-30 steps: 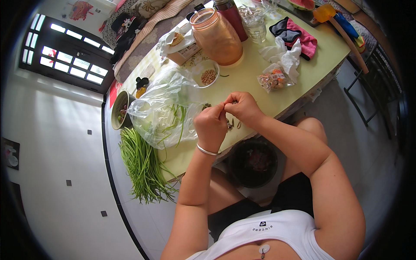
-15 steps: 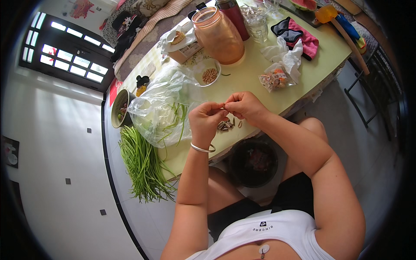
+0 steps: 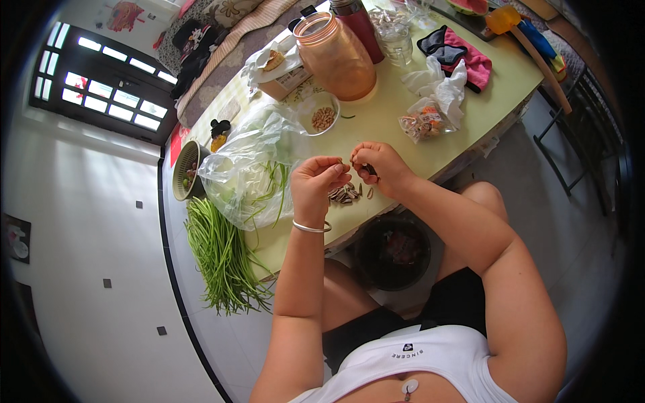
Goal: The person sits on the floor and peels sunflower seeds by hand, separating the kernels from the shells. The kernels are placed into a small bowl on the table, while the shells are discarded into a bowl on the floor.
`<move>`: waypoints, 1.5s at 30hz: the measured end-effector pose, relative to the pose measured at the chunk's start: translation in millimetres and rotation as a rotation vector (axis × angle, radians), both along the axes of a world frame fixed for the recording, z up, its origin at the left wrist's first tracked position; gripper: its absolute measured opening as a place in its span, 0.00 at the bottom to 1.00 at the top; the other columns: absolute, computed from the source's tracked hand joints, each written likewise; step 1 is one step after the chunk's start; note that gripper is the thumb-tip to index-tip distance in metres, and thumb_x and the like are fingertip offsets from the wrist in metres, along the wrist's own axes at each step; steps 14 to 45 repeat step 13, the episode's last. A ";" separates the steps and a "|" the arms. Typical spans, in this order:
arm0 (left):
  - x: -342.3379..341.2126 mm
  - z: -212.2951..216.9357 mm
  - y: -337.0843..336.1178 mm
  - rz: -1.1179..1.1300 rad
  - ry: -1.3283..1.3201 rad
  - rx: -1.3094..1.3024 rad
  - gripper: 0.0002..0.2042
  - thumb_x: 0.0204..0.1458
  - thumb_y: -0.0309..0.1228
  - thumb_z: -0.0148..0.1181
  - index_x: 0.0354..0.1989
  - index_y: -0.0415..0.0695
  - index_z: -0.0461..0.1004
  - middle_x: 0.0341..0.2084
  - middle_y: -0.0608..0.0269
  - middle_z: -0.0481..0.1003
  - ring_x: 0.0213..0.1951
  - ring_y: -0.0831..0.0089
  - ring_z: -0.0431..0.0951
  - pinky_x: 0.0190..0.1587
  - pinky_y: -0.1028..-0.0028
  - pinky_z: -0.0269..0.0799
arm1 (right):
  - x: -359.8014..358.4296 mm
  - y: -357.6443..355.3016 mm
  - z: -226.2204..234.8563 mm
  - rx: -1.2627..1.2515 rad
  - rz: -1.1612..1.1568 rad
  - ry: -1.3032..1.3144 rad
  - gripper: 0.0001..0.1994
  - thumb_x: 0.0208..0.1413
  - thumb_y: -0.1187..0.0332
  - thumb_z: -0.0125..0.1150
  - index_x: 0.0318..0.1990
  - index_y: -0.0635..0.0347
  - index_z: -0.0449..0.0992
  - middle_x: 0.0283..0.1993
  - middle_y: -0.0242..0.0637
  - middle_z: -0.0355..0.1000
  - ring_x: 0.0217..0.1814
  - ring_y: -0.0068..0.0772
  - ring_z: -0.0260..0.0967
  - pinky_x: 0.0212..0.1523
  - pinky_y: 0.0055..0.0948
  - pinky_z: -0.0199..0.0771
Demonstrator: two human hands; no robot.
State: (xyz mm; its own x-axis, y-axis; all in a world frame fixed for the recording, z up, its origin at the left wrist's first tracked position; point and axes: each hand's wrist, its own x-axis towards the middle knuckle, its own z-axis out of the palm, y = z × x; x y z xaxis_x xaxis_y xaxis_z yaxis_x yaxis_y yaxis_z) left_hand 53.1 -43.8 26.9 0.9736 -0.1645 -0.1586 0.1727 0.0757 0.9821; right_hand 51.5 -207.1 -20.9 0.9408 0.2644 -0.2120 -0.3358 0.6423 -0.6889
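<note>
Over the near part of the table, my left hand [image 3: 318,178] is closed in a pinch, thumb against forefinger; a tiny piece at its tips is too small to name. My right hand [image 3: 383,166] faces it a short gap away, its fingers curled round dark sunflower seeds [image 3: 369,170]. Below both hands, a loose pile of striped sunflower seeds [image 3: 346,194] lies on the tabletop, partly behind my left fingers. Farther off stands a clear bowl [image 3: 338,107] with light brown kernels [image 3: 322,119] in it.
The yellow table [image 3: 396,151] bears a clear plastic bag [image 3: 235,161], green stalks [image 3: 218,258] hanging over its left edge, a large amber jar [image 3: 342,64], a packaged snack [image 3: 423,121] and a pink cloth [image 3: 478,70]. A dark bin [image 3: 393,275] stands between my knees.
My hands met at the fingertips before; now they are slightly apart. The right hand has turned and curled, showing dark seeds in its fingers.
</note>
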 end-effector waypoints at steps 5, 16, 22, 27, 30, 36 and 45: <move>-4.3 -0.8 -3.7 0.047 -0.198 0.123 0.07 0.48 0.19 0.61 0.36 0.31 0.76 0.28 0.54 0.79 0.26 0.72 0.80 0.30 0.79 0.77 | -1.1 1.3 4.7 -0.058 0.017 0.023 0.01 0.52 0.73 0.54 0.32 0.59 0.71 0.30 0.30 0.69 0.24 0.16 0.62 0.17 0.16 0.53; -10.3 -4.9 -7.8 0.062 -0.505 0.531 0.08 0.47 0.20 0.64 0.37 0.34 0.78 0.27 0.57 0.79 0.27 0.72 0.80 0.30 0.80 0.77 | 0.0 3.6 -4.6 -0.336 0.000 -0.206 0.08 0.49 0.72 0.58 0.37 0.63 0.75 0.29 0.27 0.71 0.26 0.17 0.65 0.23 0.21 0.64; -10.3 -4.9 -7.8 0.062 -0.505 0.531 0.08 0.47 0.20 0.64 0.37 0.34 0.78 0.27 0.57 0.79 0.27 0.72 0.80 0.30 0.80 0.77 | 0.0 3.6 -4.6 -0.336 0.000 -0.206 0.08 0.49 0.72 0.58 0.37 0.63 0.75 0.29 0.27 0.71 0.26 0.17 0.65 0.23 0.21 0.64; -10.3 -4.9 -7.8 0.062 -0.505 0.531 0.08 0.47 0.20 0.64 0.37 0.34 0.78 0.27 0.57 0.79 0.27 0.72 0.80 0.30 0.80 0.77 | 0.0 3.6 -4.6 -0.336 0.000 -0.206 0.08 0.49 0.72 0.58 0.37 0.63 0.75 0.29 0.27 0.71 0.26 0.17 0.65 0.23 0.21 0.64; -10.3 -4.9 -7.8 0.062 -0.505 0.531 0.08 0.47 0.20 0.64 0.37 0.34 0.78 0.27 0.57 0.79 0.27 0.72 0.80 0.30 0.80 0.77 | 0.0 3.6 -4.6 -0.336 0.000 -0.206 0.08 0.49 0.72 0.58 0.37 0.63 0.75 0.29 0.27 0.71 0.26 0.17 0.65 0.23 0.21 0.64; -10.3 -4.9 -7.8 0.062 -0.505 0.531 0.08 0.47 0.20 0.64 0.37 0.34 0.78 0.27 0.57 0.79 0.27 0.72 0.80 0.30 0.80 0.77 | 0.0 3.6 -4.6 -0.336 0.000 -0.206 0.08 0.49 0.72 0.58 0.37 0.63 0.75 0.29 0.27 0.71 0.26 0.17 0.65 0.23 0.21 0.64; -10.3 -4.9 -7.8 0.062 -0.505 0.531 0.08 0.47 0.20 0.64 0.37 0.34 0.78 0.27 0.57 0.79 0.27 0.72 0.80 0.30 0.80 0.77 | 0.0 3.6 -4.6 -0.336 0.000 -0.206 0.08 0.49 0.72 0.58 0.37 0.63 0.75 0.29 0.27 0.71 0.26 0.17 0.65 0.23 0.21 0.64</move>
